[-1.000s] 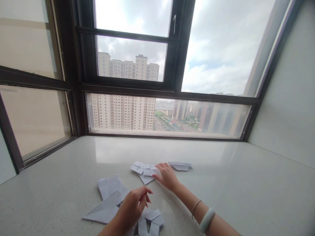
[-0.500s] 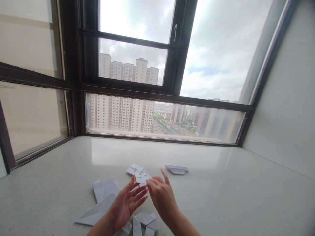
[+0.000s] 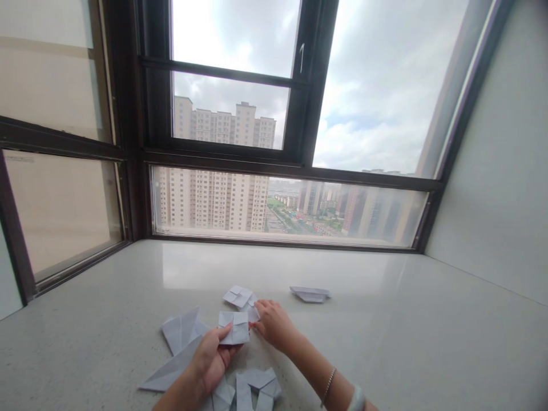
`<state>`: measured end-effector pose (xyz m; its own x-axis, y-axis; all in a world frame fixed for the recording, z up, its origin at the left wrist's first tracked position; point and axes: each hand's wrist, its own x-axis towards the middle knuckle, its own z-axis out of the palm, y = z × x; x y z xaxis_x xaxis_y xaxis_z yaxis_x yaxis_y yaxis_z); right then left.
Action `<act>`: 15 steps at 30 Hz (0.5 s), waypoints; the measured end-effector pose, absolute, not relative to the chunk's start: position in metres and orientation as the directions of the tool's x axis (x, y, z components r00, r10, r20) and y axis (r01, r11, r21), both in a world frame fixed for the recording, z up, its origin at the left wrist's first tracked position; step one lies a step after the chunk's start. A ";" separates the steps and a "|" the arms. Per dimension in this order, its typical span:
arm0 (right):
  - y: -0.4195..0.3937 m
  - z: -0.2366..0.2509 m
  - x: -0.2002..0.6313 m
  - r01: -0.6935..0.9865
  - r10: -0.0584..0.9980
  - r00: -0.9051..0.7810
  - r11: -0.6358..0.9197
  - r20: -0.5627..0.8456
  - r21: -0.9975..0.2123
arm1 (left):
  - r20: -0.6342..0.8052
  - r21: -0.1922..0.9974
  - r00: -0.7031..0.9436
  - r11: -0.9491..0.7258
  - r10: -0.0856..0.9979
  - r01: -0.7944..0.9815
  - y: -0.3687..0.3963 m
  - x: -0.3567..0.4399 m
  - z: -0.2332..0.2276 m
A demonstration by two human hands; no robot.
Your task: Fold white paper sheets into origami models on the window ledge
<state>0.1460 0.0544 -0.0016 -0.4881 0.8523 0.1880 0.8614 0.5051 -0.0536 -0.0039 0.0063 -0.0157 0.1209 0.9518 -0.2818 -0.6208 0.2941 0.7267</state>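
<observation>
My left hand [image 3: 213,355] grips a small folded paper square [image 3: 233,327], its thumb lying on the top face and the fingers underneath. Creases cross the white square, which is held above the sill. Just to its right is my right hand [image 3: 274,325], with fingers pinched at a white paper flap [image 3: 253,314] by the square's edge. Whether that flap belongs to the held square or to a piece behind it, I cannot tell. Behind the hands lies another folded paper piece [image 3: 238,296] with crossing folds.
A boat-shaped folded paper [image 3: 310,294] lies farther back to the right. Larger pointed paper folds [image 3: 180,332] rest left of my hands. Near the front edge of view sits an angular folded paper figure [image 3: 256,388]. Dark-framed windows [image 3: 291,174] stand behind the pale stone sill [image 3: 385,342].
My left hand has gone from open with spread fingers to gripping the paper square, which now faces the camera. My right hand has turned, with its fingers lower and closed. The view has shifted slightly.
</observation>
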 end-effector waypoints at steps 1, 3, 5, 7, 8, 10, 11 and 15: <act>0.058 -0.003 0.146 0.850 0.844 -0.513 0.525 0.159 -0.040 | -0.303 0.719 0.121 0.310 0.945 -0.622 0.007 -0.004 -0.016; 0.062 -0.004 0.146 0.830 0.825 -0.551 0.558 0.126 -0.023 | -0.330 0.711 0.128 0.336 0.935 -0.618 0.008 -0.004 -0.018; 0.063 -0.004 0.146 0.818 0.814 -0.571 0.575 0.108 -0.007 | -0.338 0.708 0.140 0.349 0.931 -0.614 0.009 -0.004 -0.018; 0.061 -0.003 0.148 0.819 0.814 -0.573 0.574 0.094 0.015 | -0.341 0.706 0.149 0.357 0.928 -0.611 0.009 -0.004 -0.017; 0.059 -0.002 0.149 0.822 0.818 -0.569 0.569 0.088 0.026 | -0.340 0.707 0.153 0.360 0.928 -0.609 0.009 -0.004 -0.017; 0.054 -0.001 0.153 0.827 0.824 -0.562 0.560 0.077 0.049 | -0.337 0.707 0.163 0.364 0.927 -0.607 0.007 -0.004 -0.016; 0.051 0.000 0.156 0.828 0.825 -0.560 0.557 0.070 0.061 | -0.335 0.705 0.169 0.366 0.927 -0.607 0.007 -0.004 -0.015; 0.037 0.004 0.164 0.831 0.832 -0.553 0.547 0.051 0.101 | -0.329 0.697 0.180 0.367 0.927 -0.617 0.003 -0.004 -0.012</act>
